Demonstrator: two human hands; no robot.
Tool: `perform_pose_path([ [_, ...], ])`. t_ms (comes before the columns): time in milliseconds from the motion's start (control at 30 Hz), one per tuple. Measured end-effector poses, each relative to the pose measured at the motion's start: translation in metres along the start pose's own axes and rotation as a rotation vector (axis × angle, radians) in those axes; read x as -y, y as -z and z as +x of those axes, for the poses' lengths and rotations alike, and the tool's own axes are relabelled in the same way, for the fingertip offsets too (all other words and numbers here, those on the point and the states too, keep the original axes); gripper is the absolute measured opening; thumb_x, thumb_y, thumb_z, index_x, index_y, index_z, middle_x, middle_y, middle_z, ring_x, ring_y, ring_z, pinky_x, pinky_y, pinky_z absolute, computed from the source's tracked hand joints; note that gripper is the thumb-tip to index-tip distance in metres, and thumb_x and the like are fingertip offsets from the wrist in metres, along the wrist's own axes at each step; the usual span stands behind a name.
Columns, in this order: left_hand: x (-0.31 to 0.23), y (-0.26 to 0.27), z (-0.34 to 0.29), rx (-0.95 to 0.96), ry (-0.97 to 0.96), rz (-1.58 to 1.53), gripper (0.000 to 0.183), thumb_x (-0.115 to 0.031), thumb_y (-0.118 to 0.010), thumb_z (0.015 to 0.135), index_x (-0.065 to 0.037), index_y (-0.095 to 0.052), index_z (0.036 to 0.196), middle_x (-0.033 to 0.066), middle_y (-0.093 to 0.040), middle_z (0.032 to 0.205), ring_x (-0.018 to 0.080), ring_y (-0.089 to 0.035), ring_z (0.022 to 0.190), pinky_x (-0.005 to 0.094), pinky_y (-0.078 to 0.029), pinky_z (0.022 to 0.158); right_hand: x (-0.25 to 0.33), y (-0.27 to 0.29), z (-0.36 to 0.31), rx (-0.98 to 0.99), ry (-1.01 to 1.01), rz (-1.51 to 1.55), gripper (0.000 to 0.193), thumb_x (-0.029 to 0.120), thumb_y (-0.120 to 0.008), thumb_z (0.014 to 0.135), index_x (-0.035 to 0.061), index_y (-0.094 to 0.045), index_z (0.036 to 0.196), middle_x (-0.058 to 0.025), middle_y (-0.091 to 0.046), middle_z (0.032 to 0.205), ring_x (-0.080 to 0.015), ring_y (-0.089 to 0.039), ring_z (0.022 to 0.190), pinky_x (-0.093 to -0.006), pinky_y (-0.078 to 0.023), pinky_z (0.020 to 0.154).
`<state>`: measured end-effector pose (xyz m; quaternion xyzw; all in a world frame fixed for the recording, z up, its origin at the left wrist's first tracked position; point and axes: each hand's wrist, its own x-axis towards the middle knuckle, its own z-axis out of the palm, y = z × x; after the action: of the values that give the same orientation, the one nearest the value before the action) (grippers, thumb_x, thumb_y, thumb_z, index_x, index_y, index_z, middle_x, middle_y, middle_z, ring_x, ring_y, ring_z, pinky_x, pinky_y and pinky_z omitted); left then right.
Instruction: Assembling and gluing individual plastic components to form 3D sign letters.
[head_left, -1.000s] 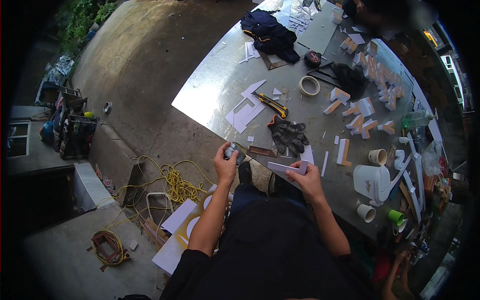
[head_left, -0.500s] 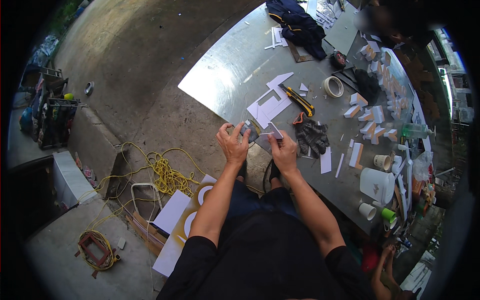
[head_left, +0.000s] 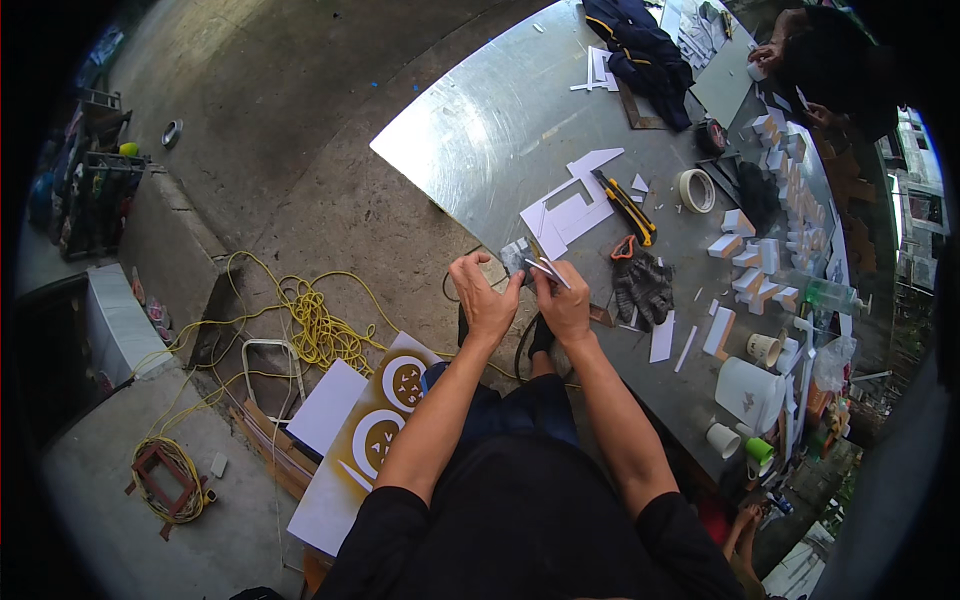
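At the table's near corner, my left hand [head_left: 485,300] has its thumb against a small grey piece [head_left: 515,257] that resembles sandpaper, with whitish patches; its fingers curve around the near side. My right hand [head_left: 563,302] pinches a thin white board piece [head_left: 548,271] by its end, close beside the grey piece. To the right of that hand lies a grey knitted glove [head_left: 642,288] with an orange cuff. Beyond the hands are a white cut-out board [head_left: 568,218] and a yellow-black utility knife [head_left: 627,209].
On the metal table [head_left: 470,130] stand a tape roll [head_left: 696,190], white block letters [head_left: 760,255], a white container [head_left: 750,382] and cups. A co-worker's hand [head_left: 768,55] is at the far right. Yellow rope [head_left: 315,325] and a stencil board [head_left: 345,470] lie on my left.
My view has shifted, so the table things sit further right. The white piece has turned and now shows nearly edge-on beside the grey piece. Both hands keep their hold.
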<state>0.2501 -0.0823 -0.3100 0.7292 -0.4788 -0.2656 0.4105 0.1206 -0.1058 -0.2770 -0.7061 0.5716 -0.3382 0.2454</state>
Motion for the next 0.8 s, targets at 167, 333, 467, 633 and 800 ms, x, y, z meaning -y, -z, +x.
perform_pose_path([
  [167,0.000,0.002,0.004,0.158,0.297,-0.153,0.028,-0.022,-0.079,0.078,0.000,-0.063,0.083,0.0086,-0.058,0.085,0.0170,-0.054,0.074,0.0305,-0.046,0.068,0.005,0.002,-0.001,-0.040,-0.086,0.044,0.009,0.007,-0.070,0.084,0.0009,-0.063,0.086,-0.0143,-0.061,0.076,-0.0348,-0.062,0.066,-0.0414,-0.049,0.057],
  [333,-0.001,0.002,0.003,0.269,0.396,-0.184,0.027,-0.023,-0.074,0.083,0.000,-0.063,0.073,0.0008,-0.056,0.057,0.0097,-0.050,0.053,0.0287,-0.040,0.051,-0.003,-0.002,-0.002,0.052,-0.084,-0.124,0.012,0.011,-0.071,0.084,0.0015,-0.064,0.081,-0.0142,-0.061,0.074,-0.0363,-0.062,0.065,-0.0428,-0.049,0.056],
  [467,0.003,0.003,0.002,0.372,0.427,-0.157,0.032,-0.031,-0.071,0.083,-0.001,-0.063,0.076,0.0082,-0.061,0.064,0.0225,-0.060,0.059,0.0361,-0.046,0.058,0.003,0.002,0.004,0.107,-0.098,-0.171,0.014,0.014,-0.070,0.086,0.0015,-0.066,0.079,-0.0143,-0.062,0.073,-0.0365,-0.063,0.064,-0.0426,-0.049,0.055],
  [633,0.016,-0.003,0.003,0.427,0.379,-0.188,0.032,-0.028,-0.070,0.084,0.000,-0.057,0.075,0.0106,-0.060,0.065,0.0216,-0.057,0.058,0.0368,-0.045,0.058,0.009,0.003,0.002,0.014,-0.148,-0.025,0.014,0.015,-0.069,0.087,0.0012,-0.067,0.086,-0.0146,-0.063,0.074,-0.0356,-0.064,0.064,-0.0420,-0.049,0.055],
  [800,0.017,0.006,0.010,0.438,0.442,-0.407,0.023,-0.018,-0.070,0.086,-0.002,-0.055,0.077,0.0053,-0.061,0.066,0.0130,-0.058,0.059,0.0285,-0.045,0.053,0.001,-0.001,0.001,0.028,-0.116,-0.016,0.014,0.016,-0.068,0.089,0.0020,-0.067,0.088,-0.0156,-0.063,0.074,-0.0350,-0.064,0.064,-0.0414,-0.049,0.056],
])
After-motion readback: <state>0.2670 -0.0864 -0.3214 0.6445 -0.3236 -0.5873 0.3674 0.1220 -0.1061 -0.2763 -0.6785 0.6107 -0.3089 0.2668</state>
